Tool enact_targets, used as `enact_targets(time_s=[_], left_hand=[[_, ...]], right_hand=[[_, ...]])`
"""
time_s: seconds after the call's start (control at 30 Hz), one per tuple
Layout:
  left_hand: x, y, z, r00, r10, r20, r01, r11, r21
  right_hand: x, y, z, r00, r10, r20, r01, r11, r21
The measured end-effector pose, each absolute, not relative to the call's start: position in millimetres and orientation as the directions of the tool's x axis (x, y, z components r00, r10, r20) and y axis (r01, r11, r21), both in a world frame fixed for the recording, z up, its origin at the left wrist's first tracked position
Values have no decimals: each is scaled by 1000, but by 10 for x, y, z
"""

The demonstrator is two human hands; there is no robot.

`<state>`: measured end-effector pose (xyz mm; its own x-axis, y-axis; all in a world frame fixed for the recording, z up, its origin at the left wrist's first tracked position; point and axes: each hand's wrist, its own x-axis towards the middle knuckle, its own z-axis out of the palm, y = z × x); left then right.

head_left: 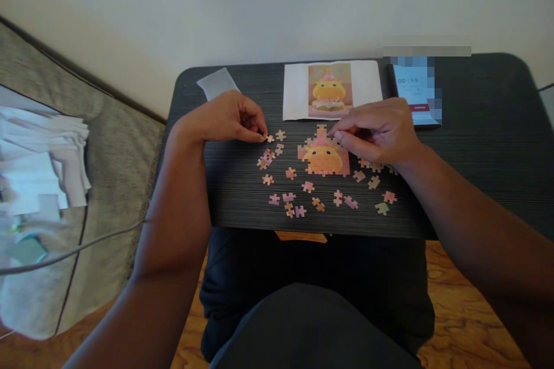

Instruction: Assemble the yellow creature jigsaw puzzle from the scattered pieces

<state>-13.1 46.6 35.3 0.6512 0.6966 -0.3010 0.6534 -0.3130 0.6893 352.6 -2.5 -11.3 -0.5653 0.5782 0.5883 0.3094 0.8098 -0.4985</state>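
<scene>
A partly joined jigsaw puzzle (324,158) of a yellow cartoon figure lies mid-table, its upper edge uneven. My right hand (381,130) is over its upper right side, thumb and forefinger pinched together at the edge; whatever they hold is hidden. To the left, my left hand (236,118) is closed, with its fingertips on a small puzzle piece (270,138). Another loose piece (280,135) lies just beside that one. Several more pieces are scattered in front of the puzzle, such as a pink one (308,187) and a greenish one (382,208). Some pieces are partly under my right hand.
Behind the puzzle lies a white sheet (296,92) printed with the same figure. A phone (413,92) showing a timer is at the back right, and a translucent bag (219,83) at the back left. The dark table (485,161) meets a wall. Papers (38,161) rest on fabric at left.
</scene>
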Motion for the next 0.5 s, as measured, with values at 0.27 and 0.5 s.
enact_targets(time_s=[0.27, 0.5], left_hand=[[-235, 504, 365, 663, 656, -360, 681, -330, 654], [-250, 525, 342, 679, 635, -368, 677, -349, 648]], right_hand=[[3545, -30, -110, -575, 601, 556, 331, 792, -514], [3548, -33, -112, -571, 620, 538, 345, 776, -528]])
